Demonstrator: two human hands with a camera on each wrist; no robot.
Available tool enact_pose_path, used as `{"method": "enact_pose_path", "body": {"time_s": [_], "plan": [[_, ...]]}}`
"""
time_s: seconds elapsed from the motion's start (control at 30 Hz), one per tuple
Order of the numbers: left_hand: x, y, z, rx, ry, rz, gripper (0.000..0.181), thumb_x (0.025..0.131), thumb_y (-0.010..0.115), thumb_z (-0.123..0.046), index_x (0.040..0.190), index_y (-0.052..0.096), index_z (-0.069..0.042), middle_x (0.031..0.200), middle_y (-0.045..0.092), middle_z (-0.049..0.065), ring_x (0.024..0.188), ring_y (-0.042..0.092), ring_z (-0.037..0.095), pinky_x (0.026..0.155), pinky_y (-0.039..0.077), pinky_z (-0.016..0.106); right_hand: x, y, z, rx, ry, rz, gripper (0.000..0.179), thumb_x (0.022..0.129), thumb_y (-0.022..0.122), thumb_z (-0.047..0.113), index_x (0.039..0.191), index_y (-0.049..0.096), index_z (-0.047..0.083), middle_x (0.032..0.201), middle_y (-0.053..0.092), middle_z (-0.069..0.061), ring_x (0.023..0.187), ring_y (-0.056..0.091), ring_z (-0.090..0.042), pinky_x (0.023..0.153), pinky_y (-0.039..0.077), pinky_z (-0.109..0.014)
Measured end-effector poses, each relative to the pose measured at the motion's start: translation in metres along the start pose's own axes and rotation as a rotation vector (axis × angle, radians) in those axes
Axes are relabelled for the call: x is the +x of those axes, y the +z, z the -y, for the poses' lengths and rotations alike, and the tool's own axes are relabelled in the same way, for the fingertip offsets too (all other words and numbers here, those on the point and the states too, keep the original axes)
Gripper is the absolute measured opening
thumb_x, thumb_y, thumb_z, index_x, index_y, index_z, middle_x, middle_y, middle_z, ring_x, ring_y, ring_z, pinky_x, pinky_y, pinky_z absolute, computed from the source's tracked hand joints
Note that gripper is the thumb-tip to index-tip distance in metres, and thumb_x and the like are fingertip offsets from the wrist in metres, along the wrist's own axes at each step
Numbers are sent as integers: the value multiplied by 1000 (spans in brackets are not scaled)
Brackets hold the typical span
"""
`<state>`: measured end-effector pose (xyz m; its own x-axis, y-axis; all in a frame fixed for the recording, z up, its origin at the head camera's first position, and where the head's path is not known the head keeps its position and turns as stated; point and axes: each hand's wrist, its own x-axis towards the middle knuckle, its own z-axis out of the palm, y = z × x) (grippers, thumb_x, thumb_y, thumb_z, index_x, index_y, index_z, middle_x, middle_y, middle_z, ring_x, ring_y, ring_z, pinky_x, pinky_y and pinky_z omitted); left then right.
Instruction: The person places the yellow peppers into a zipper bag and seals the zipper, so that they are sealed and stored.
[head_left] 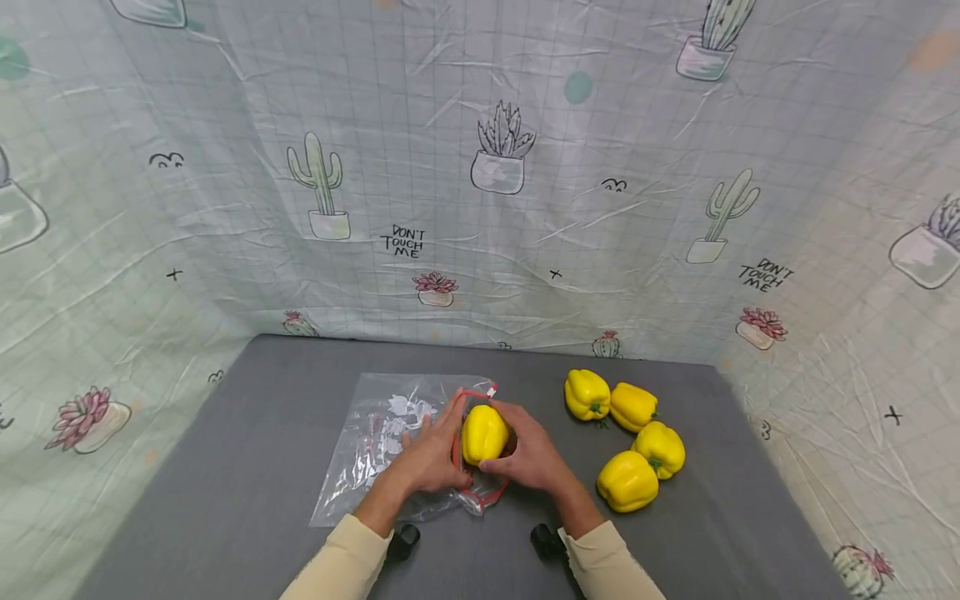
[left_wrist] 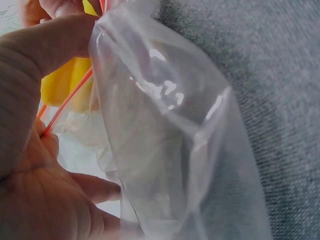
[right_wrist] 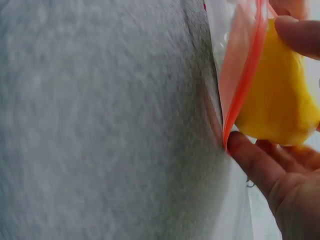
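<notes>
A clear plastic zip bag (head_left: 348, 471) with a red zip edge (right_wrist: 248, 70) and white print lies flat on the grey table, its mouth facing right. My left hand (head_left: 429, 462) holds the mouth apart, thumb at the near edge and fingers at the far one. In the right hand (head_left: 534, 450) is a yellow bell pepper (head_left: 483, 433), gripped between thumb and fingers right at the bag's mouth. The left wrist view shows the pepper partly behind the red zip strip and the left thumb (left_wrist: 55, 42). One right fingertip is close against the zip edge in the right wrist view.
Several more yellow bell peppers (head_left: 628, 482) sit in a loose curve on the table (head_left: 720, 517) to the right. A cactus-printed cloth (head_left: 450, 192) hangs behind the table and along both sides. Dark wrist devices (head_left: 403, 542) show under the sleeves.
</notes>
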<state>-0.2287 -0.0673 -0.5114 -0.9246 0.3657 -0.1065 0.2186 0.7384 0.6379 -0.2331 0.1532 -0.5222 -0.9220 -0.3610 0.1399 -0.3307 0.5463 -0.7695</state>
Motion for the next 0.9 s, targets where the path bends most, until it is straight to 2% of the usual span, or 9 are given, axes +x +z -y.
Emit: {"method": "enact_pose_path", "body": {"time_s": [0.1,0.23,0.37,0.43,0.53,0.6,0.7,0.8,0.9], "plan": [[0,1,0,-4,11,-3,131,71,92,-31,170,5,-29,178,4,-9,151,18,67,108,11,92,1,2,2,-14,12,6,97,78,91,29,159,42,12,146,52,-17,121,57,-29,104,51,-52],[0,1,1,-4,15,-9,131,72,91,-30,170,4,-28,178,5,-7,151,19,68,107,11,93,0,3,4,20,49,4,103,79,91,29,162,34,9,148,47,-20,122,55,-31,105,50,-53],[-1,2,1,2,11,-14,130,72,91,-29,170,5,-28,178,4,-7,151,19,67,107,12,92,-2,3,6,90,84,-20,92,83,88,22,156,36,4,150,48,-19,131,55,-34,107,52,-54],[-2,1,1,8,16,-23,130,72,91,-29,170,5,-28,179,4,-7,150,22,67,107,14,92,-2,4,7,100,95,-42,81,84,86,19,150,41,3,144,53,-17,125,57,-34,101,55,-49],[-2,0,0,16,32,-46,129,71,90,-28,170,7,-27,179,5,-6,147,27,69,105,19,92,-1,5,9,62,91,-82,68,85,86,20,139,49,4,128,59,-12,106,60,-29,86,54,-35],[-2,-1,-1,26,43,-58,129,71,90,-28,170,7,-26,179,6,-5,145,30,69,103,21,92,0,6,10,17,86,-95,65,85,86,23,138,53,5,120,59,-10,95,56,-26,77,48,-28],[-2,-1,-2,42,59,-63,129,71,90,-28,169,7,-24,179,6,-4,143,34,69,102,23,93,0,9,10,-17,89,-108,67,85,86,28,141,56,7,116,58,-9,92,55,-23,75,45,-23],[-1,0,-2,50,70,-64,130,70,90,-28,169,6,-23,179,7,-4,142,35,69,102,23,93,-1,10,9,-5,101,-122,70,86,86,28,146,55,9,120,58,-11,98,57,-24,82,53,-27],[-1,0,-1,42,69,-70,129,71,90,-28,169,6,-23,179,5,-4,143,36,68,101,23,93,-3,11,6,68,90,-131,71,86,84,19,148,52,5,124,59,-16,105,60,-30,93,60,-41]]}}
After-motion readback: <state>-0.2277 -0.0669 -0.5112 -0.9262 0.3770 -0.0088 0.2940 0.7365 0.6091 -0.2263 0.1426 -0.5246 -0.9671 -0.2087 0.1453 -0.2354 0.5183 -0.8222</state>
